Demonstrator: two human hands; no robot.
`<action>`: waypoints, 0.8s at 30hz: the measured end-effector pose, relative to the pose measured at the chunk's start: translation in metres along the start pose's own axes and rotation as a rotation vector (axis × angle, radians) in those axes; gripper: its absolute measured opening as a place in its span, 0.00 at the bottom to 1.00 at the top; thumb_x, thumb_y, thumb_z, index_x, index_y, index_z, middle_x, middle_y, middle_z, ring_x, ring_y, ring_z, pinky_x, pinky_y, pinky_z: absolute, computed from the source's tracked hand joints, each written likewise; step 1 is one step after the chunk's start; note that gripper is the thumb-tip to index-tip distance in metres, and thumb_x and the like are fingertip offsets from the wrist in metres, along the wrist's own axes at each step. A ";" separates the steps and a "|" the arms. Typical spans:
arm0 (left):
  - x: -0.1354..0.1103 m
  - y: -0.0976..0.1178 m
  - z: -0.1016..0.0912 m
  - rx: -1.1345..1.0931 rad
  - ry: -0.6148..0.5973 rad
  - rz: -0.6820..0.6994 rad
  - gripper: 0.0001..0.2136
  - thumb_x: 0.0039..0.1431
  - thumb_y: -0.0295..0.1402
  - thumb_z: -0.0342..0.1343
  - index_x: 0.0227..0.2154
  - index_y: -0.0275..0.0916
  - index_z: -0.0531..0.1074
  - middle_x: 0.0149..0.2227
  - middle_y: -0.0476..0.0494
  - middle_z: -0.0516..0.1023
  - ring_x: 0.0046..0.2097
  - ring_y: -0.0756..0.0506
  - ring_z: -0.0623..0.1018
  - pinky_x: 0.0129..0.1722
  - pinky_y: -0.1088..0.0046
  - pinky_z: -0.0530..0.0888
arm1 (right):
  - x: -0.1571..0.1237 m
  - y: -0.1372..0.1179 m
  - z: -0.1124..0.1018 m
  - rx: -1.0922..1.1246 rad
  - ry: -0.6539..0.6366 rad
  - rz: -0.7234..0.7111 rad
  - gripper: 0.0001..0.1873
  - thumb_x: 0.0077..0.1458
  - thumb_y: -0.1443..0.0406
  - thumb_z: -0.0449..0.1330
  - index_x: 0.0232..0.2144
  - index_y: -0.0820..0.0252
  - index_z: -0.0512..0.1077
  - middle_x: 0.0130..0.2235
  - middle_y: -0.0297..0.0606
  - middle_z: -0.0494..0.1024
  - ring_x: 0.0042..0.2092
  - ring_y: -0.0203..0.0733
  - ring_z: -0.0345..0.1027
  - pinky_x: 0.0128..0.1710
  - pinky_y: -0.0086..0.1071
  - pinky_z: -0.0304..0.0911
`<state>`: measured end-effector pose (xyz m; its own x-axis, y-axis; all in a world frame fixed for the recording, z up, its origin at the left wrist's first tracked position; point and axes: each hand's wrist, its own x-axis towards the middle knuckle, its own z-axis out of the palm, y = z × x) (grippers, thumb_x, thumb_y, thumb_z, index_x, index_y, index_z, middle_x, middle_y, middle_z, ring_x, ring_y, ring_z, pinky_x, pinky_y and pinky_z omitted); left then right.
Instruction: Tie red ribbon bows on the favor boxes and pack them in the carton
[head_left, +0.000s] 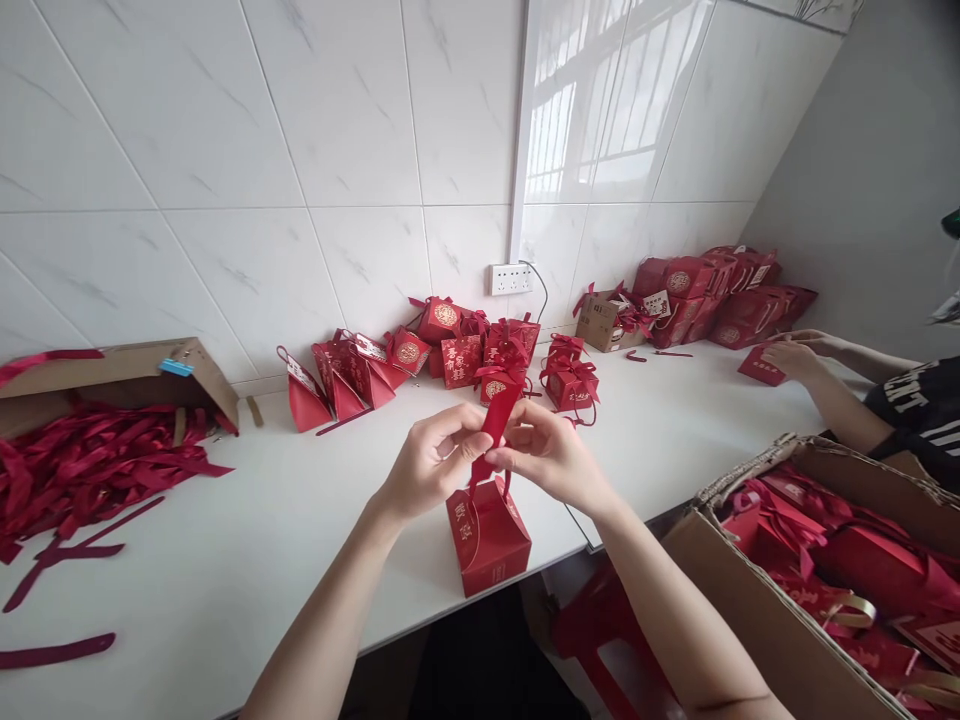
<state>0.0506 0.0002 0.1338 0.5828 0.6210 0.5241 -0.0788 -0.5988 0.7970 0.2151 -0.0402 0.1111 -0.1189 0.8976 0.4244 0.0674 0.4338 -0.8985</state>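
Note:
A red gift box (pixel 495 548) with pale lettering stands upright at the table's front edge, just below both hands. Over its top I hold a red ribbon (pixel 501 408), whose lower parts hang down to the box. My left hand (pixel 439 455) pinches the ribbon between thumb and fingers from the left side. On the right, my right hand (pixel 551 450) has its fingers closed at the same ribbon, with the fingertips of both hands nearly meeting. Exactly how the ribbon joins the box top is partly hidden.
Loose ribbons (pixel 112 470) spill from a cardboard box at left. Finished-looking red boxes (pixel 461 360) stand along the wall, others (pixel 679 285) at far right. A large carton (pixel 757 610) of red boxes is at my right. Beside it, a co-worker's hands (pixel 795 350) hold a red box.

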 end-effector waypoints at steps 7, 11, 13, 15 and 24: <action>-0.001 -0.001 -0.002 0.127 -0.045 0.050 0.08 0.59 0.36 0.51 0.30 0.41 0.74 0.33 0.42 0.76 0.35 0.45 0.74 0.36 0.71 0.71 | -0.006 0.008 0.011 -0.510 0.355 -0.121 0.06 0.45 0.70 0.58 0.27 0.55 0.64 0.18 0.23 0.64 0.18 0.29 0.56 0.18 0.23 0.51; -0.004 -0.005 0.001 0.120 -0.003 0.040 0.09 0.59 0.36 0.52 0.29 0.41 0.75 0.36 0.42 0.77 0.37 0.45 0.75 0.39 0.71 0.72 | -0.008 0.010 0.016 -0.335 0.361 -0.061 0.03 0.50 0.66 0.58 0.28 0.55 0.65 0.21 0.27 0.73 0.21 0.33 0.67 0.20 0.24 0.61; -0.006 -0.007 0.002 0.095 0.007 0.031 0.09 0.59 0.37 0.51 0.30 0.42 0.75 0.37 0.41 0.78 0.37 0.45 0.75 0.37 0.70 0.72 | -0.010 0.006 0.017 -0.146 0.315 0.000 0.04 0.50 0.64 0.60 0.28 0.56 0.67 0.23 0.31 0.75 0.24 0.37 0.72 0.24 0.28 0.67; -0.007 -0.009 0.003 0.085 0.028 0.054 0.10 0.60 0.37 0.51 0.32 0.41 0.76 0.38 0.40 0.78 0.39 0.44 0.76 0.37 0.69 0.73 | -0.011 0.000 0.016 -0.014 0.276 0.009 0.06 0.48 0.62 0.62 0.28 0.58 0.70 0.27 0.36 0.77 0.30 0.41 0.74 0.29 0.32 0.71; -0.008 -0.018 0.015 -0.004 0.217 0.133 0.08 0.58 0.36 0.55 0.29 0.40 0.76 0.36 0.41 0.78 0.44 0.42 0.76 0.41 0.67 0.73 | -0.005 0.003 0.015 0.271 0.410 0.045 0.09 0.44 0.60 0.67 0.29 0.59 0.75 0.30 0.35 0.78 0.32 0.39 0.73 0.35 0.34 0.70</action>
<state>0.0591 -0.0015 0.1105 0.3797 0.6315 0.6761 -0.1466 -0.6805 0.7179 0.2012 -0.0444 0.1042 0.2818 0.8953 0.3450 -0.2026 0.4069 -0.8907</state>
